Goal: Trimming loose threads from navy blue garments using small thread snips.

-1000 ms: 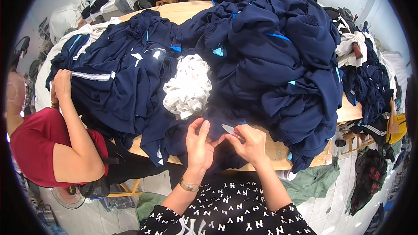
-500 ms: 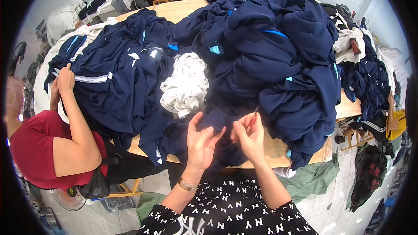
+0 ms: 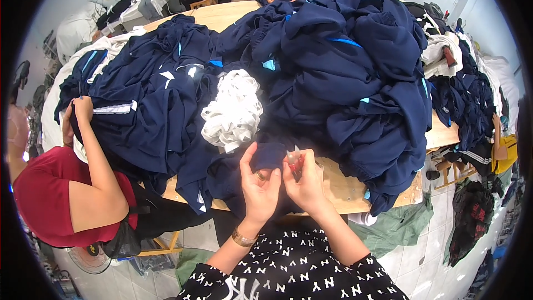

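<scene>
1. A small fold of navy cloth (image 3: 270, 155) is held up near the front edge of the table (image 3: 344, 186), close to the body. It seems to be held high so that it can be seen well.
2. The cloth is pinched from the left side by the left hand (image 3: 258, 186). The thumb and fingers are curled shut on it, and the cloth sticks up just above the fingertips.
3. A small red-handled tool (image 3: 295, 162), most likely a thread snipper, is gripped by the right hand (image 3: 305, 183). The fingers are closed around it. The tip is pointed at the cloth and is just beside it; whether it touches cannot be told.
4. The two hands are pressed together, perhaps so that the cloth and tool are kept steady.
5. The rest of the navy piece hangs down over the table edge, below the hands.
6. A white bundle (image 3: 232, 112) of cloth lies just behind the hands, on top of the pile.
7. A big pile of navy clothes (image 3: 333, 78) is heaped over most of the table.
8. At the left, more navy cloth is held by a person in a red top (image 3: 41, 194).
9. At the far side, two people in black tops are seated.
</scene>
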Action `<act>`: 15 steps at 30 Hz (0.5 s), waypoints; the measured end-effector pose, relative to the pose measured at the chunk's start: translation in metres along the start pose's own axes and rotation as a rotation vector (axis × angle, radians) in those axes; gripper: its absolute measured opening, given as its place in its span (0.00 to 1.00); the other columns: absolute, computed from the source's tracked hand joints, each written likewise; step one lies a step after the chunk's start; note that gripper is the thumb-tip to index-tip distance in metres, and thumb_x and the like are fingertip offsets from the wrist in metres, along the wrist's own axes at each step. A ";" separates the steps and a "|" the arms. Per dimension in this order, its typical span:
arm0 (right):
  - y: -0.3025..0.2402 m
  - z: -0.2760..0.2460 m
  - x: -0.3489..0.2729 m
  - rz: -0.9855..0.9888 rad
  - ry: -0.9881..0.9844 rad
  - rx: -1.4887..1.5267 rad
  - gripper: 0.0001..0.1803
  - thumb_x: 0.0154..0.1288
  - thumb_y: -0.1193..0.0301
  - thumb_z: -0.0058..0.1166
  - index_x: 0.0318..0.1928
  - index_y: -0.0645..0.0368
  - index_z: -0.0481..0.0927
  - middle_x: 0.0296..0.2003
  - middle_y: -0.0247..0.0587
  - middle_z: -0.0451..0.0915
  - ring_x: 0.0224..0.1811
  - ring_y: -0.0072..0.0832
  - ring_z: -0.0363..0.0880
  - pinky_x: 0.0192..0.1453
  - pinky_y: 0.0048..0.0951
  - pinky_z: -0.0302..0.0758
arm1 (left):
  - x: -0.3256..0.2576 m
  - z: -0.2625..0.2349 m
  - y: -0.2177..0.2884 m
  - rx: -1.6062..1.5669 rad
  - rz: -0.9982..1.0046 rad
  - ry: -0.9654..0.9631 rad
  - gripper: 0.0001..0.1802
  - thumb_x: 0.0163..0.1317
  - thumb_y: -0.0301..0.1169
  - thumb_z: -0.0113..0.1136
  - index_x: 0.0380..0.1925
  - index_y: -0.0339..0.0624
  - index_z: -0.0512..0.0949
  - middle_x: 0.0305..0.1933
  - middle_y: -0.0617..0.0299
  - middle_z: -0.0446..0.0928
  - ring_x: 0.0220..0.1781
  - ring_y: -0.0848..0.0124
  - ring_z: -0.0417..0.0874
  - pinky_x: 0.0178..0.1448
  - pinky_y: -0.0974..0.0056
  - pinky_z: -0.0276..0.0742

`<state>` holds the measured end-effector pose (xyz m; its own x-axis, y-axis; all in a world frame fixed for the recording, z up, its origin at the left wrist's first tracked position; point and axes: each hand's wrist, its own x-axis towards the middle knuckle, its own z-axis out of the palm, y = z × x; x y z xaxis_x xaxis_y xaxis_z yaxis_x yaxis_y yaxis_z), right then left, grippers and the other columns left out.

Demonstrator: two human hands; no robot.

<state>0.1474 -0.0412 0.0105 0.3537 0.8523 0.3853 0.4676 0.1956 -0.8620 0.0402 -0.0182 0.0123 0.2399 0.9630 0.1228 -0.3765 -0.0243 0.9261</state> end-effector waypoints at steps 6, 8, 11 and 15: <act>0.011 -0.002 0.004 0.150 -0.018 0.256 0.15 0.55 0.83 0.54 0.33 0.59 0.60 0.27 0.38 0.74 0.27 0.21 0.75 0.31 0.22 0.72 | 0.004 -0.008 -0.008 -0.019 0.025 -0.011 0.35 0.60 0.15 0.49 0.65 0.37 0.47 0.47 0.52 0.74 0.47 0.73 0.78 0.52 0.72 0.73; 0.009 -0.007 0.005 0.251 -0.063 0.530 0.14 0.59 0.85 0.49 0.36 0.59 0.58 0.33 0.38 0.72 0.32 0.21 0.75 0.37 0.20 0.74 | 0.006 -0.013 -0.012 -0.193 -0.081 -0.014 0.36 0.60 0.15 0.50 0.65 0.38 0.47 0.42 0.56 0.76 0.42 0.76 0.78 0.48 0.74 0.73; 0.011 -0.008 0.004 0.259 -0.114 0.491 0.13 0.59 0.85 0.50 0.38 0.60 0.60 0.33 0.38 0.73 0.33 0.21 0.76 0.38 0.19 0.74 | 0.006 -0.011 -0.012 -0.187 -0.049 0.010 0.36 0.59 0.15 0.50 0.65 0.38 0.46 0.36 0.60 0.76 0.36 0.79 0.77 0.43 0.75 0.72; -0.003 -0.006 0.005 0.118 -0.056 0.111 0.15 0.54 0.79 0.59 0.36 0.61 0.65 0.29 0.38 0.79 0.26 0.23 0.78 0.31 0.23 0.73 | 0.003 -0.004 -0.003 -0.074 -0.012 0.024 0.36 0.60 0.15 0.50 0.66 0.39 0.46 0.36 0.60 0.75 0.36 0.79 0.76 0.43 0.74 0.72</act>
<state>0.1520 -0.0406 0.0169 0.3538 0.8975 0.2633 0.3317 0.1428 -0.9325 0.0387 -0.0145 0.0084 0.2236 0.9693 0.1023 -0.4390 0.0065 0.8985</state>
